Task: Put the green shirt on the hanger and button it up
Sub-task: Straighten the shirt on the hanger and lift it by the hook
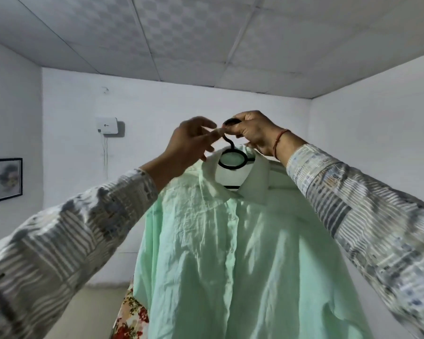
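**Green shirt on black hanger, held aloft in both hands**

Item: green shirt [242, 253], pale mint, light fabric, heavily creased across the chest and front. Collar turned down, open at the neck. The front placket runs down the middle with the two front panels lying closed over each other; small buttons show along it, but whether each is fastened cannot be told.

Support: black hanger [233, 160], its neck ring showing inside the collar opening, its hook rising above the collar.

Position: raised in mid-air before a white wall, hanging straight down, lower hem out of frame.

Right hand [252, 134]: fingers curled closed around the hanger's hook, bearing the load; a red thread sits at the wrist.

Left hand [191, 140]: blurred, fingers partly bent, tips pinching at the hook just beside the right hand.

Both arms in striped patterned sleeves [367, 216].
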A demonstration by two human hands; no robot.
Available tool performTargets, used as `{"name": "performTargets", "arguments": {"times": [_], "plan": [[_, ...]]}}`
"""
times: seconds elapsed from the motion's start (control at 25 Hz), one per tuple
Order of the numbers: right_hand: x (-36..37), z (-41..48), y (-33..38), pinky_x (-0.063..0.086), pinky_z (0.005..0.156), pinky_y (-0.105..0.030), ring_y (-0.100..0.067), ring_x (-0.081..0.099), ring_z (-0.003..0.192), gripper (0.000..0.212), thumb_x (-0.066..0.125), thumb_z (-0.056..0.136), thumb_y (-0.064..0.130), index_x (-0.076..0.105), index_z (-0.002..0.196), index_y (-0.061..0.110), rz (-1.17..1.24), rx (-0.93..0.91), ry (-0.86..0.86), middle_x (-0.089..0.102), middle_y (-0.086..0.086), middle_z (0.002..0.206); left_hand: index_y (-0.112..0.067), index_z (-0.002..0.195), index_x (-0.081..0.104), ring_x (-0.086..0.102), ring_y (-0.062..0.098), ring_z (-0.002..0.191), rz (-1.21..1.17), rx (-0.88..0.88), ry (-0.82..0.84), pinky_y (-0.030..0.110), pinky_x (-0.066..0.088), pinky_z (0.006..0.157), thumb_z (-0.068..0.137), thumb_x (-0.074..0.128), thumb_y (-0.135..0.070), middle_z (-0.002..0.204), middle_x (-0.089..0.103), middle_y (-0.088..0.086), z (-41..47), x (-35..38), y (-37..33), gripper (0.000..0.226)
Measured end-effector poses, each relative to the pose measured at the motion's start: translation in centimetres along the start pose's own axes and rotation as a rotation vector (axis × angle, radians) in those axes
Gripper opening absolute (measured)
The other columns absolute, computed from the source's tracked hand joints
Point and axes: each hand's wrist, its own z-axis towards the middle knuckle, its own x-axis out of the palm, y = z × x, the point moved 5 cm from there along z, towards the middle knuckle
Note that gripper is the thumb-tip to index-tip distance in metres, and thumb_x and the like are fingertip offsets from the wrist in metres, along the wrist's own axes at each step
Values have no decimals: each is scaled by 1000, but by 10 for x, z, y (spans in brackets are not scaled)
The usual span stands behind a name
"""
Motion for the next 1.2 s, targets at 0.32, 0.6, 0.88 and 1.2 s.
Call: {"name": "performTargets", "arguments": {"times": [0.32, 0.6, 0.88, 1.2], "plan": [[-2, -19, -7, 48, 78, -36, -16, 57, 93, 24, 73, 83, 25, 73, 106, 20, 19, -37, 83, 67, 1, 92, 1, 115, 77, 77, 26, 77, -168, -39, 130, 37, 68, 73, 91, 81, -2, 93, 77, 22, 14, 16, -27, 25], [2, -52, -19, 49, 92, -45, -30, 55, 116, 45, 65, 94, 40, 57, 129, 13, -838, -241, -215, 56, -9, 134, -10, 110, 72, 79, 25, 71, 42, -252, 187, 40, 69, 77, 93, 65, 4, 87, 81, 9, 16, 40, -30, 24], [43, -103, -30, 44, 71, -34, -29, 68, 101, 28, 62, 84, 39, 69, 109, 28, -1348, -475, 60, 71, 1, 107, -11, 91, 83, 79, 19, 60, 315, -126, -35, 28, 65, 57, 86, 74, 4, 86, 81, 11, 30, 22, -54, 19], [42, -93, -52, 53, 81, -35, -27, 68, 107, 25, 70, 87, 22, 76, 111, 26, -1156, -349, 329, 75, 0, 113, -6, 95, 82, 75, 18, 59, 269, -152, -45, 18, 55, 45, 90, 78, -3, 88, 81, 10, 23, 18, -53, 6]]}}
